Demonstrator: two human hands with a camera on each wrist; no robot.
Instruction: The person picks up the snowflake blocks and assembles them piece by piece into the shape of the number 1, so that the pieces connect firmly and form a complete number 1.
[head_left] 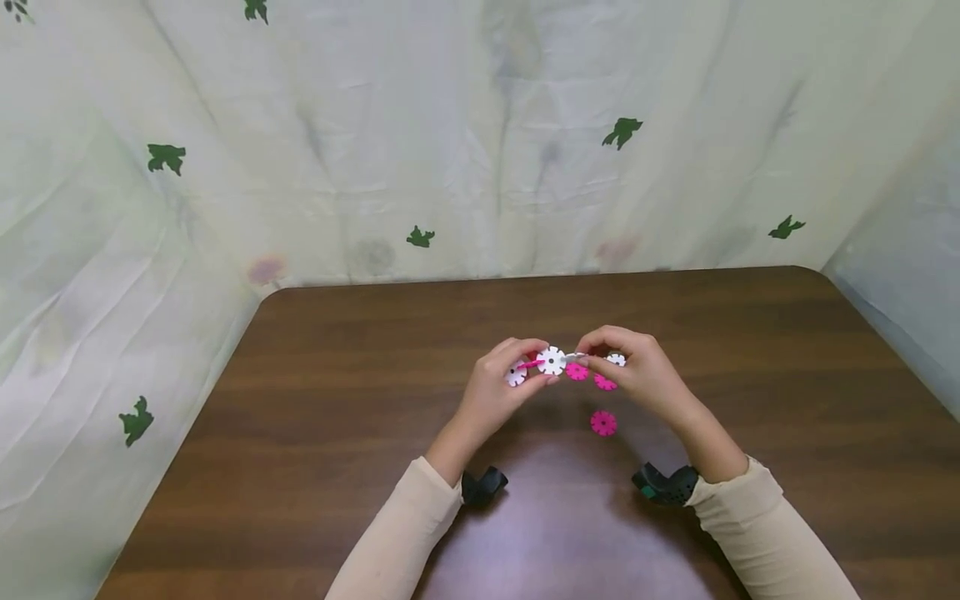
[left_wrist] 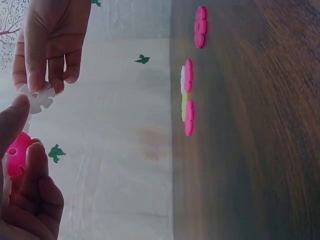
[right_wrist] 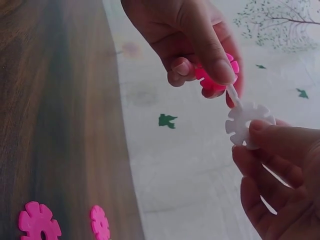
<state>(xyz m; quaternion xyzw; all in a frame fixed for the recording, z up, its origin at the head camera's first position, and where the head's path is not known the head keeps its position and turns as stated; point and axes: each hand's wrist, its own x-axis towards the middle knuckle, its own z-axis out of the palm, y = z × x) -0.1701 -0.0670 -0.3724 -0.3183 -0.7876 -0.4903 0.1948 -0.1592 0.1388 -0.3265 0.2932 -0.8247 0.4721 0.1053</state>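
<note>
My left hand (head_left: 497,379) grips a short chain of notched discs above the table: a white disc (head_left: 516,374) at its left, a pink disc (right_wrist: 212,80) in the middle and a white disc (head_left: 551,361) seen face-on. Between the thumb and fingers of my right hand (head_left: 643,371) is another white disc (right_wrist: 245,125), turned edge-on in the head view. In the right wrist view this disc meets the edge of the white one at my left thumb. Fingers partly hide the chain.
On the brown table (head_left: 337,433), a pink disc (head_left: 603,423) lies in front of the hands. Two more pink discs (head_left: 577,371) (left_wrist: 189,117) and a white disc (head_left: 616,359) lie behind them. Patterned cloth (head_left: 450,150) hangs along the back and sides.
</note>
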